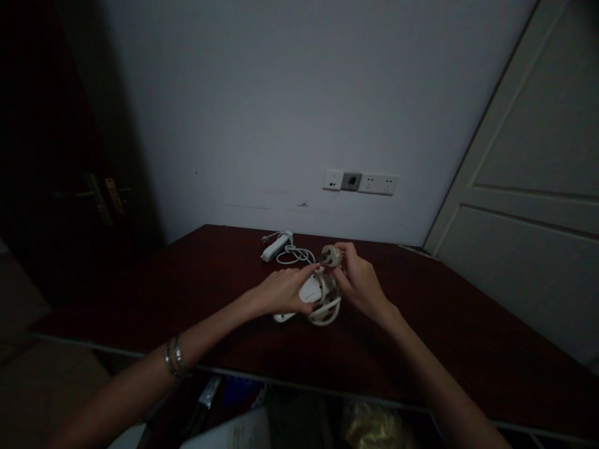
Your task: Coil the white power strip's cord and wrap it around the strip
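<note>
My left hand [285,292] is curled over a white power strip [311,292] that rests on the dark red table [421,337]. A cream cable [327,308] is coiled in loops around the strip. My right hand [358,280] pinches the cable's round plug [331,255] just above the coil, its prongs pointing left toward my left fingertips. Both hands are closed on what they hold.
A second white power strip [274,249] with a loose white cord [297,254] lies farther back on the table. Wall sockets [360,182] sit above the table's far edge. A white door [538,206] stands at right, a dark door [98,199] at left. Bags show below the table's near edge.
</note>
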